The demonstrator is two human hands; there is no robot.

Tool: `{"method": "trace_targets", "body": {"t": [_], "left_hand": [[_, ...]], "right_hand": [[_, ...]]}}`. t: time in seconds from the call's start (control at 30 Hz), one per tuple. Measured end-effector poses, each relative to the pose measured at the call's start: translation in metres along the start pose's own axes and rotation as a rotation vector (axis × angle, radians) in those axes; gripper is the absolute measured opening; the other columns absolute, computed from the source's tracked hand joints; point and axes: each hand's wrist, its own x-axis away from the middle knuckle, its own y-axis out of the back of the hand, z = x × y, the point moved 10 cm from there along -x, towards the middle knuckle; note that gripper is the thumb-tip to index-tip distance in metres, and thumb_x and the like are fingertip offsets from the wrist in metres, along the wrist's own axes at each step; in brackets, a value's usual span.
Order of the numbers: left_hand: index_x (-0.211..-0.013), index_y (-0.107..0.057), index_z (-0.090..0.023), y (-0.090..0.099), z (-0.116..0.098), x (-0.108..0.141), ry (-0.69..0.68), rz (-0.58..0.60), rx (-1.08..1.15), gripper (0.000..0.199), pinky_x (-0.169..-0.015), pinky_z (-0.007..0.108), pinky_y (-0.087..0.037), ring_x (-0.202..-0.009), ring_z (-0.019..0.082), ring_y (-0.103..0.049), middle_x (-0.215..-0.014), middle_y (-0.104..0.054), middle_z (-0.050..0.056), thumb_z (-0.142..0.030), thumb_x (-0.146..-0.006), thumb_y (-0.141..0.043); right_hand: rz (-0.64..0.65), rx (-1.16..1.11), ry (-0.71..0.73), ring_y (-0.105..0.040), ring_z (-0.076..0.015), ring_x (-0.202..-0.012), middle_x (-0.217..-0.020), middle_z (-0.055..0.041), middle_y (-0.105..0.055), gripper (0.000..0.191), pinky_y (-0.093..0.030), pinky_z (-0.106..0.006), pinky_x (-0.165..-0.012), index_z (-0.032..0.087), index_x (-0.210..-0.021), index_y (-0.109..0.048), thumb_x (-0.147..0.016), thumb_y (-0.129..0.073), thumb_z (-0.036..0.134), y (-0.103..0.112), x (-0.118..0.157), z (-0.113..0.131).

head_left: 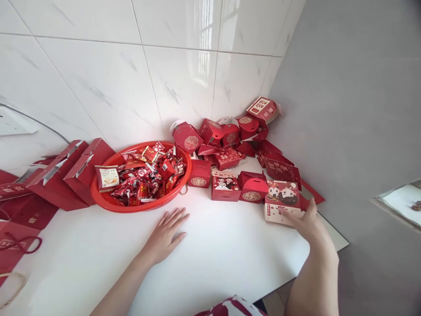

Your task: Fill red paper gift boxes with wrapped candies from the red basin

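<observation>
The left hand (169, 235) is lying palm down on the white table (210, 259), fingers loosely spread and holding nothing, just in front of the red basin (132, 209); it is perhaps giving the person a steady prop. The right hand (301, 215) is curving half open around the right side of a printed box (281, 197), which is lying near the table's right edge; its thumb is overlapping the front part, but I cannot tell whether it is gripping. The basin is sitting towards the back edge, its wall seemingly keeping the loose sweets (141, 173) from scattering. Small red boxes (226, 186) are standing in a row beside it, while others are heaping up in the back right corner, probably to leave working room. Paper bags (59, 182) are crowding the left end, likely out of the way.
</observation>
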Motion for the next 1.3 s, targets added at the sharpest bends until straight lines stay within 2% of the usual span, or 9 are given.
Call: {"method": "trace_targets", "body": {"t": [0.13,0.33,0.53,0.7,0.8,0.9,1.0,1.2,1.3], "left_hand": [[-0.156,-0.024,-0.038,-0.001,0.001,-0.001,-0.002,-0.006,-0.001,0.057,-0.125,0.052,-0.018,-0.152,0.025,-0.026,-0.163,-0.029,0.0,-0.041,-0.102,-0.042],[-0.156,-0.025,-0.037,0.0,-0.001,-0.001,0.0,0.007,0.003,0.056,-0.125,0.052,-0.019,-0.152,0.025,-0.025,-0.164,-0.028,0.0,-0.042,-0.102,-0.041],[-0.156,-0.027,-0.037,0.002,-0.003,0.0,-0.002,-0.005,0.013,0.056,-0.125,0.051,-0.019,-0.151,0.025,-0.027,-0.163,-0.03,0.001,-0.042,-0.102,-0.042],[-0.156,-0.028,-0.037,0.0,-0.004,0.0,0.007,0.016,0.024,0.055,-0.125,0.052,-0.019,-0.152,0.025,-0.024,-0.164,-0.028,0.0,-0.044,-0.102,-0.041],[-0.156,-0.027,-0.037,0.0,-0.004,0.0,0.02,0.035,0.023,0.055,-0.125,0.052,-0.018,-0.153,0.024,-0.022,-0.164,-0.026,-0.001,-0.045,-0.103,-0.038],[-0.156,-0.027,-0.037,0.0,-0.004,0.0,0.018,0.035,0.029,0.055,-0.125,0.053,-0.018,-0.153,0.024,-0.022,-0.164,-0.026,-0.001,-0.046,-0.103,-0.039],[-0.155,-0.029,-0.036,0.0,-0.006,0.0,0.004,0.012,0.041,0.055,-0.125,0.052,-0.017,-0.152,0.025,-0.024,-0.163,-0.029,0.0,-0.045,-0.102,-0.041],[-0.148,-0.044,-0.034,0.011,-0.004,0.004,0.054,0.056,0.173,0.05,-0.125,0.053,-0.02,-0.151,0.027,-0.028,-0.159,-0.038,0.002,-0.044,-0.099,-0.048],[-0.134,-0.06,-0.031,0.038,-0.004,0.016,0.147,0.071,0.402,0.039,-0.112,0.041,-0.044,-0.134,0.024,-0.053,-0.142,-0.059,0.004,-0.044,-0.099,-0.049]], "right_hand": [[0.013,-0.089,0.136,-0.061,-0.0423,-0.118,-0.139,-0.0277,-0.053,0.134,-0.053,-0.053,-0.086,0.011,-0.16,0.004,-0.065,-0.077,0.06,-0.025,0.007,0.008],[-0.232,-0.136,0.194,-0.069,-0.035,-0.093,-0.107,-0.0147,-0.072,0.059,-0.054,-0.05,-0.083,0.019,-0.133,-0.057,-0.083,-0.062,0.049,0.021,0.004,0.046],[-0.569,-0.152,0.671,-0.046,-0.0369,-0.135,-0.154,-0.0222,-0.038,0.065,-0.048,-0.054,-0.101,0.015,-0.149,-0.039,-0.092,-0.056,0.04,0.067,0.016,0.144],[-0.366,0.022,1.013,-0.049,-0.0324,-0.132,-0.147,-0.0162,-0.049,0.043,-0.039,-0.059,-0.109,0.02,-0.137,-0.052,-0.097,-0.05,0.036,0.02,0.032,0.195],[-0.193,0.165,1.077,-0.053,-0.0324,-0.126,-0.138,-0.0149,-0.056,0.049,-0.032,-0.065,-0.111,0.02,-0.142,-0.046,-0.095,-0.051,0.032,-0.019,0.035,0.201],[-0.198,0.217,1.114,-0.06,-0.0294,-0.111,-0.116,-0.0131,-0.065,0.042,-0.037,-0.06,-0.108,0.017,-0.135,-0.054,-0.093,-0.047,0.019,-0.027,0.039,0.203],[-0.328,0.16,1.161,-0.063,-0.0248,-0.097,-0.095,-0.0077,-0.068,0.027,-0.046,-0.048,-0.1,0.02,-0.105,-0.068,-0.092,-0.045,0.011,-0.002,0.049,0.208],[-0.891,-0.178,1.214,-0.067,-0.0237,-0.083,-0.086,-0.0056,-0.066,0.022,-0.055,-0.041,-0.075,0.023,-0.083,-0.067,-0.081,-0.054,0.005,0.09,0.116,0.206],[-0.771,-0.441,1.384,-0.068,-0.0229,-0.083,-0.088,-0.0039,-0.064,0.027,-0.059,-0.04,-0.072,0.025,-0.089,-0.064,-0.078,-0.058,0.001,0.101,0.154,0.215]]}}
